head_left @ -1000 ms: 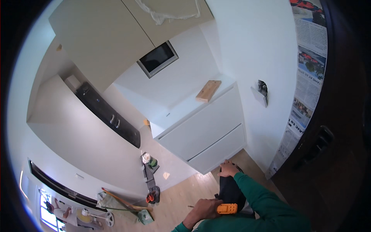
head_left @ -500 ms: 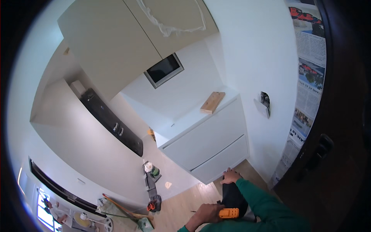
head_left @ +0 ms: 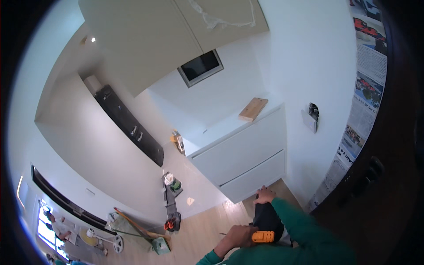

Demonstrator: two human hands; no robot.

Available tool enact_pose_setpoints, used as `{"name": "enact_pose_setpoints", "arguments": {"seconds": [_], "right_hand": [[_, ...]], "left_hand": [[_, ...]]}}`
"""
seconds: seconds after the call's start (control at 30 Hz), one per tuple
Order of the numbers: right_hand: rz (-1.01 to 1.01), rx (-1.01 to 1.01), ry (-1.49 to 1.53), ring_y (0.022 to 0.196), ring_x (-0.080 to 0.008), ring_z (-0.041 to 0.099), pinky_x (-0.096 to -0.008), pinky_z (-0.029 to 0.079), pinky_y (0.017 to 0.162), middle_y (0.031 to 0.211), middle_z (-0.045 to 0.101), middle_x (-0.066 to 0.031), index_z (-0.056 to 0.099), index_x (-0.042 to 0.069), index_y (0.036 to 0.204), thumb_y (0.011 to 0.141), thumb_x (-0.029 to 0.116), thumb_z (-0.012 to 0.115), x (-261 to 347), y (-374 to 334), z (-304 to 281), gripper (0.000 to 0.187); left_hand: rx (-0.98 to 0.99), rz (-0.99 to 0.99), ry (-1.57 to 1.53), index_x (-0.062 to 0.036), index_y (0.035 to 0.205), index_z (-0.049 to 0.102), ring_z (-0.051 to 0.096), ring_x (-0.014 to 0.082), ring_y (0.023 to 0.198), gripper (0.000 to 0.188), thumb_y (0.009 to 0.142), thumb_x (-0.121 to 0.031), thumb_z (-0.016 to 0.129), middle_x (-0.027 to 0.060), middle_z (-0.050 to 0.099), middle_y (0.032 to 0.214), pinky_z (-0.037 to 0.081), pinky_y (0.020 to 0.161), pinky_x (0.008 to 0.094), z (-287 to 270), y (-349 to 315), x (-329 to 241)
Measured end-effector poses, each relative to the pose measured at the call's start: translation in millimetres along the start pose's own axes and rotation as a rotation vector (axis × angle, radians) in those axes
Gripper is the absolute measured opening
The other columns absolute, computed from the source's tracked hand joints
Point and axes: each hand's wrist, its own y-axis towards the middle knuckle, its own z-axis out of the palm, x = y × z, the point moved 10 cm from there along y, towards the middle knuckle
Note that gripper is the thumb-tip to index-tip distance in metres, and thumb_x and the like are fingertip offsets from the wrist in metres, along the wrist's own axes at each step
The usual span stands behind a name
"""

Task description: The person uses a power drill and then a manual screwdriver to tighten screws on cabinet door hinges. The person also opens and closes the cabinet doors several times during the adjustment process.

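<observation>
My left hand [head_left: 240,236] is closed around a cordless drill, at the lower middle. Its orange-yellow end [head_left: 263,237] sticks out on the right of the fist, and a thin dark bit points left. The drill's grip is hidden by my fingers. My right hand [head_left: 265,195] lies over my knee in black trousers [head_left: 267,216], fingers loosely spread and holding no tool. Just beyond that hand stands a white drawer cabinet [head_left: 251,163]. On its top rests a short wooden board [head_left: 253,109].
A loose wall socket plate [head_left: 310,120] hangs from the right wall beside newspaper sheets [head_left: 369,79]. A can [head_left: 173,181] and orange-handled tool [head_left: 169,225] are on the floor at left. Farther off are a dustpan [head_left: 160,245], a fan [head_left: 118,243] and another person [head_left: 59,227].
The view has shifted slightly, so the cabinet and wall sit farther right and higher. My left hand still grips the drill, and my right hand remains on the knee.
</observation>
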Motion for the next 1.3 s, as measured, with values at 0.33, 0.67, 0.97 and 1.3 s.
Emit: {"name": "enact_pose_setpoints", "arguments": {"seconds": [0.33, 0.67, 0.97, 1.3], "right_hand": [[-0.003, 0.004, -0.054, 0.147, -0.0438, 0.031, -0.0687, 0.038, 0.111, 0.158, 0.035, -0.0176, 0.051, 0.017, 0.149, 0.078, 0.055, 0.077, 3.1, 27.1, 6.1, 0.084], [-0.008, -0.057, -0.194, 0.138, -0.049, 0.043, -0.0548, 0.043, 0.112, 0.149, 0.045, -0.0241, 0.052, 0.011, 0.148, 0.076, 0.055, 0.077, -48.0, 50.2, -17.1, 0.088], [-0.013, 0.077, -0.239, 0.146, -0.0456, 0.038, -0.0615, 0.03, 0.119, 0.157, 0.041, -0.0214, 0.049, 0.021, 0.152, 0.077, 0.061, 0.073, -15.5, 28.4, -16.4, 0.088], [0.015, 0.054, -0.117, 0.145, -0.0483, 0.034, -0.0619, 0.032, 0.117, 0.158, 0.037, -0.0222, 0.048, 0.024, 0.154, 0.079, 0.06, 0.075, -24.3, 20.3, -19.3, 0.087]], "left_hand": [[-0.101, -0.05, 0.001, -0.0138, 0.108, 0.067, 0.073, 0.0379, 0.082, 0.048, 0.07, -0.042, 0.081, 0.0137, 0.074, 0.088, 0.058, 0.072, 0.0498, -6.2, -7.6, 5.6], [-0.142, -0.011, -0.019, -0.0133, 0.11, 0.069, 0.073, 0.0372, 0.086, 0.051, 0.069, -0.042, 0.081, 0.0139, 0.075, 0.093, 0.059, 0.075, 0.0483, -16.5, 8.6, 0.4], [-0.121, 0.001, -0.061, -0.0177, 0.114, 0.067, 0.073, 0.0371, 0.091, 0.048, 0.077, -0.045, 0.079, 0.0143, 0.075, 0.094, 0.058, 0.077, 0.0506, 6.8, 11.4, 20.1], [0.139, -0.065, -0.087, -0.0171, 0.133, 0.064, 0.072, 0.0345, 0.105, 0.058, 0.083, -0.043, 0.075, 0.0135, 0.075, 0.115, 0.056, 0.092, 0.046, 3.2, 22.3, 12.5]]}}
